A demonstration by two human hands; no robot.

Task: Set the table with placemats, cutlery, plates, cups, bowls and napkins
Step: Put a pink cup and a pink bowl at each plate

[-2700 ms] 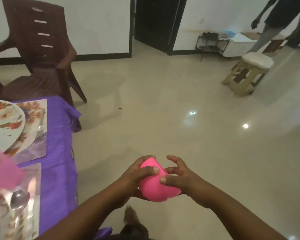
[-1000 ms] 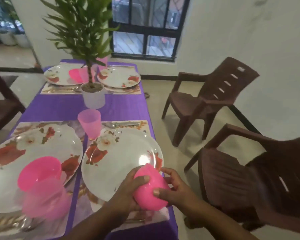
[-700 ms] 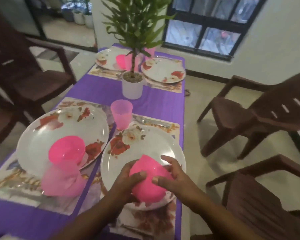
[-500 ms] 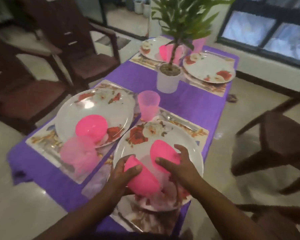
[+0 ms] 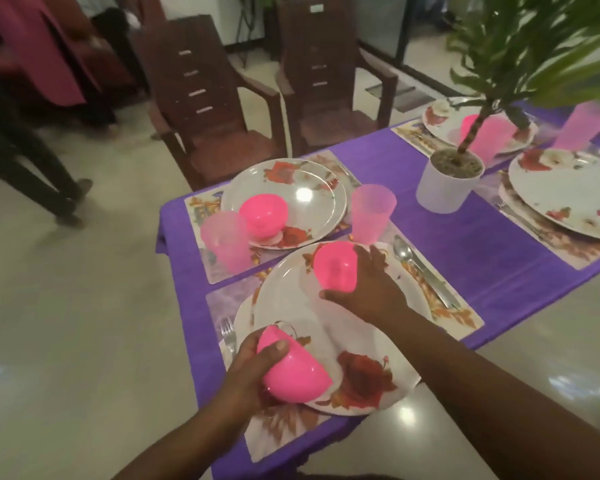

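My left hand [image 5: 248, 372] grips a pink bowl [image 5: 297, 374], tilted, over the near edge of a white floral plate [image 5: 291, 299]. My right hand [image 5: 369, 289] holds a second pink bowl [image 5: 335, 266] at the far part of the same plate; whether it touches the plate I cannot tell. The plate lies on a floral placemat [image 5: 461, 318] on the purple tablecloth [image 5: 482, 251]. A spoon [image 5: 404, 251] lies right of the plate, a fork [image 5: 229, 336] left of it. A pink cup [image 5: 371, 213] stands just beyond.
A neighbouring setting has a plate [image 5: 312, 188], a pink bowl [image 5: 264, 214] and a pink cup [image 5: 226, 245]. A potted plant [image 5: 447, 181] stands mid-table, with more plates and pink cups behind it. Two brown chairs [image 5: 215, 109] face the far side. A person's legs [image 5: 32, 157] stand at left.
I turned from the open floor to the table. The pink bowls, held together as a stack before, have come apart: one in each hand, the right one moved farther out over the plate.
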